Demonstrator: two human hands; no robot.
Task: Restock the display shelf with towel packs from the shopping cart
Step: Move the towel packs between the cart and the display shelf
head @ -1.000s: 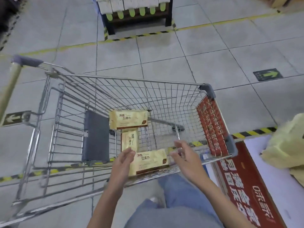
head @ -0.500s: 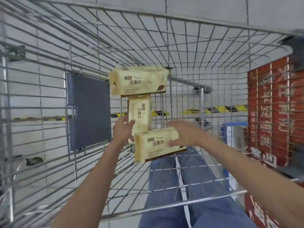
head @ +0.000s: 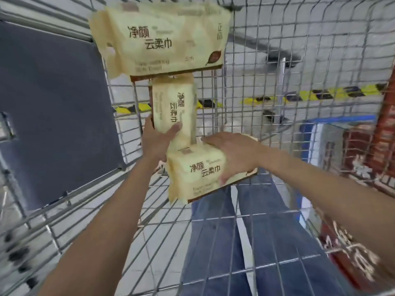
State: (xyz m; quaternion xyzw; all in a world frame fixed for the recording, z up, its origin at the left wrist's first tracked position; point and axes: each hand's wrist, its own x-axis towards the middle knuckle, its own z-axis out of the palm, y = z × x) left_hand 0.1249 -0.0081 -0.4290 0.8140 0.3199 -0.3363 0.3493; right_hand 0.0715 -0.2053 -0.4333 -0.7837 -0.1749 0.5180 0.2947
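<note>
Three cream towel packs with brown lettering lie on the wire floor of the shopping cart (head: 245, 67). The far pack (head: 162, 37) lies crosswise at the top. The middle pack (head: 173, 112) lies lengthwise, and my left hand (head: 158, 137) grips its near end, thumb on top. My right hand (head: 230, 154) holds the right end of the near pack (head: 192, 176), fingers over its far edge and thumb on its face. The display shelf is out of view.
A dark grey flap (head: 53, 116) covers the cart's left end. A red printed panel (head: 386, 133) lines its right side. Through the wire I see blue jeans (head: 245, 242), grey floor tiles and yellow-black floor tape (head: 320, 97).
My head has dropped much closer into the cart. My left hand moved from the near pack to the middle pack and closed on it. My right hand closed on the near pack.
</note>
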